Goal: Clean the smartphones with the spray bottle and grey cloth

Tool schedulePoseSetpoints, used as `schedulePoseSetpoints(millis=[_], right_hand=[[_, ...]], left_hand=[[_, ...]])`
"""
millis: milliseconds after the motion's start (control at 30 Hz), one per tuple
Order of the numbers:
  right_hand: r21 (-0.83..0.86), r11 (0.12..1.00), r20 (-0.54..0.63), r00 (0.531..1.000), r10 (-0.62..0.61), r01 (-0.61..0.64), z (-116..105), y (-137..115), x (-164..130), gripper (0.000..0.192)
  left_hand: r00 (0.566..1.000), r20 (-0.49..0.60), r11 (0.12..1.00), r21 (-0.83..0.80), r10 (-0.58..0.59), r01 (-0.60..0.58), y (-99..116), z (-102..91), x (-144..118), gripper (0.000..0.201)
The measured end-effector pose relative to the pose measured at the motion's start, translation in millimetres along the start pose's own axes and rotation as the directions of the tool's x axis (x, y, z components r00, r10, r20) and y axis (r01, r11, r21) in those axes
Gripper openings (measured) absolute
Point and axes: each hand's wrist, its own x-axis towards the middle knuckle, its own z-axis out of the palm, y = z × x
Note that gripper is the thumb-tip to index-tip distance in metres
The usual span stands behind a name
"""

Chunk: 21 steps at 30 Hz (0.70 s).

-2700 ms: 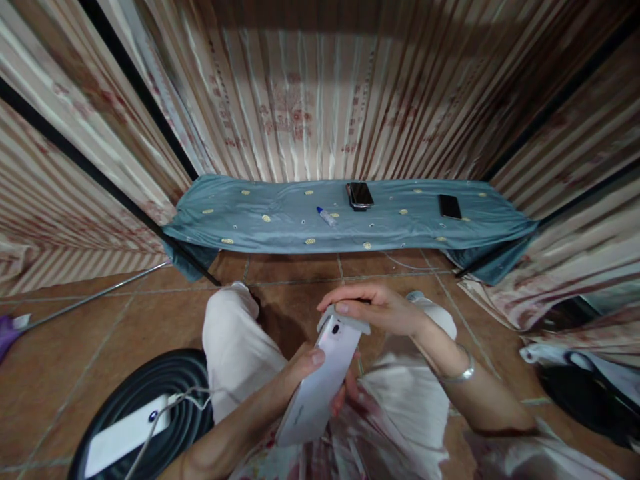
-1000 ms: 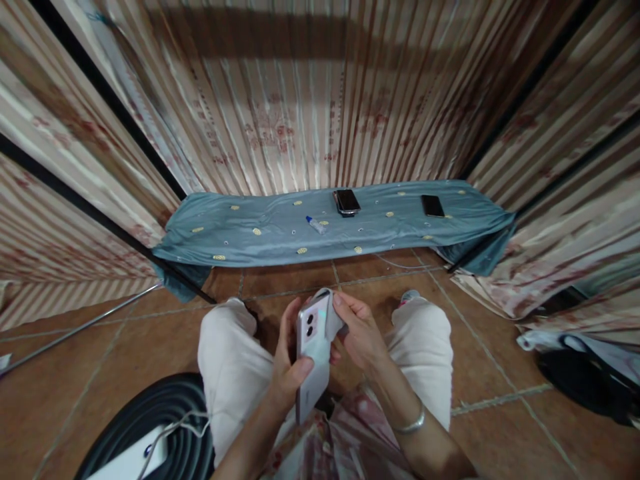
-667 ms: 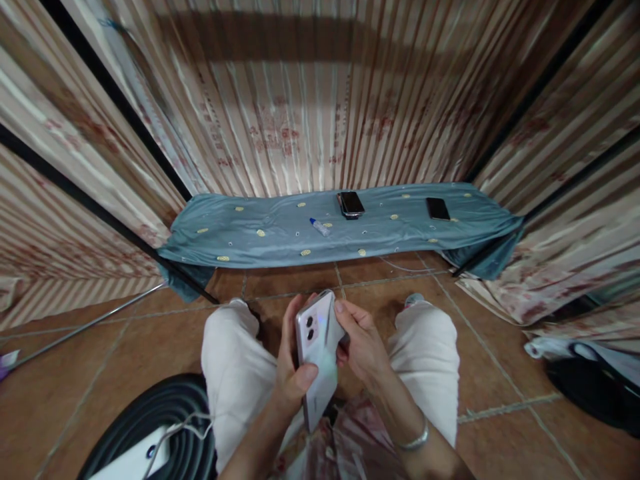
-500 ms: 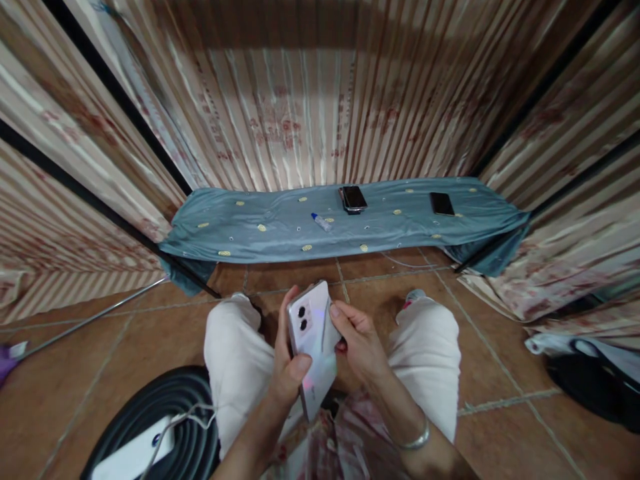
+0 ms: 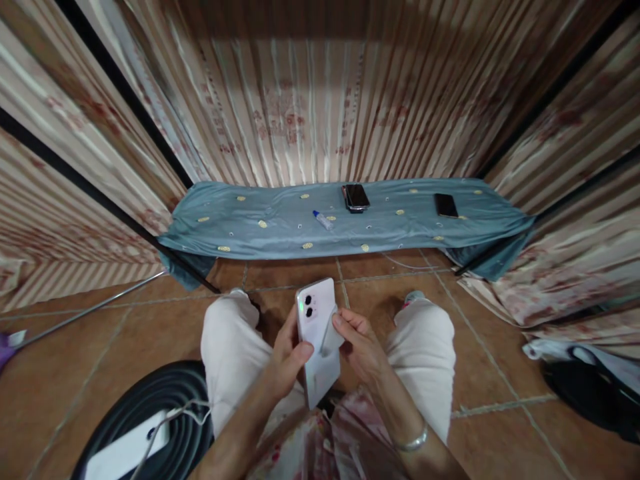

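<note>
Phone rotated more upright since 0.5 s ago; grey wiping pad [image 5: 331, 333] slid down its back. Left hand [image 5: 290, 357] clasps the white glossy smartphone [image 5: 318, 340] over the lap; right hand [image 5: 361, 343] pinches the pad. Risk: slick casing slips, drops onto tiled floor [image 5: 100, 347].

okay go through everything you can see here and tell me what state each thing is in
White phone: back up, held in both hands.
Left hand: gripping the phone.
Right hand: wiping the phone's back with a grey cloth.
Stacked phones: lying on the blue cloth.
Black phone: flat, screen dark.
Small bottle: on its side.
</note>
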Motion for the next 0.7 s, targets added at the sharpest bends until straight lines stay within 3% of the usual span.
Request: schedulePoseSetpoints(millis=[100,233,333,467,567,700], right_hand=[[0.024,1.0,0.01,1.0,-0.004,0.004,-2,-4,3,0.038],[0.043,0.999,0.058,0.998,0.011,-0.013,-4,-7,2,0.038],[0.046,0.999,0.101,0.995,0.024,-0.029,-5,-7,1,0.038],[0.057,0.997,0.123,0.991,0.053,-0.06,-5,-7,-2,0.037],[0.055,0.996,0.14,0.988,0.066,-0.074,-4,-6,-3,0.035],[0.088,0.991,0.131,0.987,0.09,-0.102,-2,-4,-2,0.037]], left_hand=[[0.99,0.091,0.994,0.012,0.111,-0.113,0,-9.1,6,0.082],[0.978,0.166,0.992,-0.046,0.122,-0.116,-3,-14.7,9,0.091],[0.981,0.157,0.992,-0.05,0.118,-0.111,1,-12.4,10,0.099],[0.984,0.176,0.994,-0.112,0.035,-0.015,14,-1.6,10,0.11],[0.97,0.243,0.979,-0.187,-0.032,0.079,22,8.4,9,0.104],[0.963,0.268,0.963,-0.247,-0.039,0.108,24,13.5,10,0.096]])
